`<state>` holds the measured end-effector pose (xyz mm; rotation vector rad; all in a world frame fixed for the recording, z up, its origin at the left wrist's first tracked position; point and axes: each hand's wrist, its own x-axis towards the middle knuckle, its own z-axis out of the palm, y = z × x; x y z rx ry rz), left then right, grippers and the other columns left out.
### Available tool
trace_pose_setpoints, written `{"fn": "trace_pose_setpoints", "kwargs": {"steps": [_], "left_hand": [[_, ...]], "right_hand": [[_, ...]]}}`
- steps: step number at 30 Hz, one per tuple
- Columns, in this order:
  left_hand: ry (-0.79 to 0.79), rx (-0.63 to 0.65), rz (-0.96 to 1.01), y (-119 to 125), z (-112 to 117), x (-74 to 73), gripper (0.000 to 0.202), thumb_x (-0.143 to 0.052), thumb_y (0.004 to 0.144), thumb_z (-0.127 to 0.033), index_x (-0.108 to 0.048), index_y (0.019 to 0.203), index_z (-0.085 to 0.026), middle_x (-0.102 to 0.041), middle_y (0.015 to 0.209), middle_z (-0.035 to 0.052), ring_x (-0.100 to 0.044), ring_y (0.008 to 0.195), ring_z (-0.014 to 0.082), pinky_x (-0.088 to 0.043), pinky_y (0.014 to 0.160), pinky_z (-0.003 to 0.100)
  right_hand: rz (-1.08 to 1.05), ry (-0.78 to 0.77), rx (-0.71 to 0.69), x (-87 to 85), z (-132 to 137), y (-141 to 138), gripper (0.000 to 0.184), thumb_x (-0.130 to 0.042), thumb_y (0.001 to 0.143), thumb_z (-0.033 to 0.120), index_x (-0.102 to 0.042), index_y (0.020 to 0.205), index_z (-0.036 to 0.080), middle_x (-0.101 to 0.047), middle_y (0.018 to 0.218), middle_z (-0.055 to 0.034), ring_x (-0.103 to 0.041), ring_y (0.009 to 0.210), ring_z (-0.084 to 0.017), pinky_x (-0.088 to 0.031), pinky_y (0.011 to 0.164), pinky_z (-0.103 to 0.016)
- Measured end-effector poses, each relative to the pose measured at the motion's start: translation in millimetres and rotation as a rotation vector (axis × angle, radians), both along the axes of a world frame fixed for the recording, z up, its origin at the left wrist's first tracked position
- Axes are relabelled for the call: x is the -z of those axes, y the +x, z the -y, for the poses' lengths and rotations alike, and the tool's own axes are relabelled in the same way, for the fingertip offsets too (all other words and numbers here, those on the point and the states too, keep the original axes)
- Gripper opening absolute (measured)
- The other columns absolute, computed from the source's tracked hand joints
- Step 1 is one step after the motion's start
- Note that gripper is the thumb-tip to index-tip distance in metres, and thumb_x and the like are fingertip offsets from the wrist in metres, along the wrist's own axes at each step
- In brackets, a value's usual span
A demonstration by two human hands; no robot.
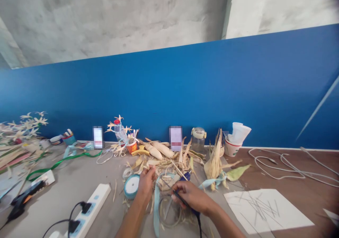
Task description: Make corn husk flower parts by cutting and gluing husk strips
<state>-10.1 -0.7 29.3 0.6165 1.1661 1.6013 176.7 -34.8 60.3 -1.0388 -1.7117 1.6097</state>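
Grey table (pixel 79 181), blue wall (pixel 185 89), husks (pixel 214 164) strewn.

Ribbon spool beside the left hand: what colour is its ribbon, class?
The spool holds pale blue ribbon; head view shows it best.

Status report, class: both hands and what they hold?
Left hand pinching at husks. Right hand gripping corded tool. Ribbon spool beside left hand.
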Motion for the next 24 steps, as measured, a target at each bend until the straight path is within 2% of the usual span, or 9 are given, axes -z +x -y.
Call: {"fn": "trace_pose_setpoints", "kwargs": {"steps": [5, 13, 24], "left_hand": [[-0.019, 0.000, -0.012, 1.8, 2.8, -3.8, 0.039, -0.082, 0.049, -0.036, -0.049, 0.059, -0.019, -0.050, 0.051, -0.0079, -0.046, 0.048, 0.0083, -0.036, 0.052, 0.022], [-0.021, -0.007, 0.022, 5.8, 5.4, -10.0, 0.038, -0.082, 0.046, -0.033, -0.049, 0.058, -0.019, -0.048, 0.049, -0.0085, -0.043, 0.047, 0.0076, -0.034, 0.049, 0.022], [-0.015, 0.010, 0.002, 4.2, 3.3, -3.9, 0.037, -0.081, 0.049, -0.036, -0.049, 0.059, -0.019, -0.048, 0.052, -0.0086, -0.044, 0.048, 0.0079, -0.035, 0.049, 0.022]], "right_hand": [[0.016, -0.013, -0.013, -2.2, 0.2, 0.8, 0.007, -0.060, 0.069, 0.023, -0.064, 0.068, 0.019, -0.048, 0.043, 0.0080, -0.036, 0.040, -0.008, -0.026, 0.046, -0.020], [0.033, -0.005, -0.013, 0.1, 0.5, 1.9, 0.008, -0.058, 0.072, 0.023, -0.064, 0.074, 0.018, -0.048, 0.045, 0.0081, -0.036, 0.042, -0.008, -0.025, 0.046, -0.020], [0.138, -0.027, -0.061, -1.1, -4.4, 1.6, 0.005, -0.059, 0.075, 0.018, -0.060, 0.079, 0.015, -0.047, 0.047, 0.0081, -0.036, 0.044, -0.007, -0.027, 0.047, -0.019]]}}
